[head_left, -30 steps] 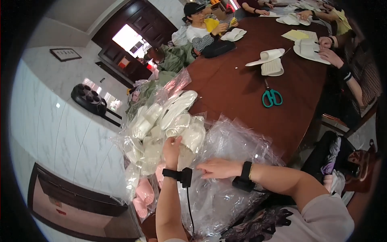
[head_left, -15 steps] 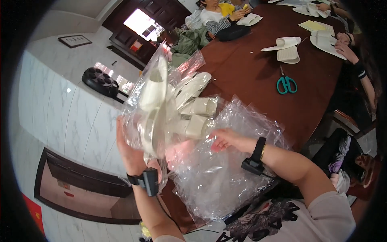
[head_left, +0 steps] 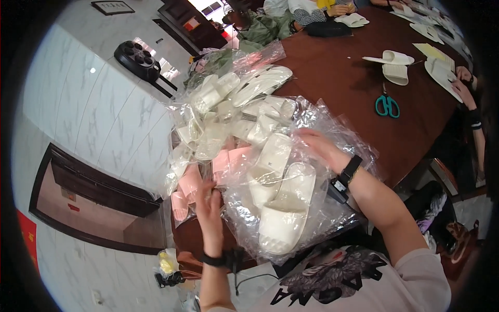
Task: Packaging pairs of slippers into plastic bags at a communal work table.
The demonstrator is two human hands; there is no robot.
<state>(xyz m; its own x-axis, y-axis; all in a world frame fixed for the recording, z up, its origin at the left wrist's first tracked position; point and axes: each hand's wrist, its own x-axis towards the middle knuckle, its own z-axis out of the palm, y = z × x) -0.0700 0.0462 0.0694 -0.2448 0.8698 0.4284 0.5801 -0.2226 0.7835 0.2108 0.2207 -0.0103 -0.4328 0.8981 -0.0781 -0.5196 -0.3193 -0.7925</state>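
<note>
Marbled wall [head_left: 93,109] fills my left side, a dark wooden frame [head_left: 104,188] low along it and a black stool [head_left: 134,58] with round dark spots on its top farther up. Next come pink slippers [head_left: 190,182] in clear plastic, at the near left edge of the heap. My left hand [head_left: 209,213] is just beside them, open with the fingers spread; I cannot tell whether the fingertips touch the plastic. Beyond it, bagged white slippers [head_left: 210,97] lie jumbled on the brown table [head_left: 338,73]. Between my hands, a pair of cream-white slide slippers [head_left: 291,195] in clear film rests on a spread of clear plastic bags [head_left: 330,208], soles down, one slipper nearer my body than the other. My right hand [head_left: 323,147] is at the far right of that pair, over the bags, fingers loosely extended; whether they pinch any film I cannot tell. Farther right lie teal-handled scissors [head_left: 387,106], just below two loose white slippers [head_left: 395,74], and at the right edge another person's hands [head_left: 462,89] touch a white slipper [head_left: 441,78].
</note>
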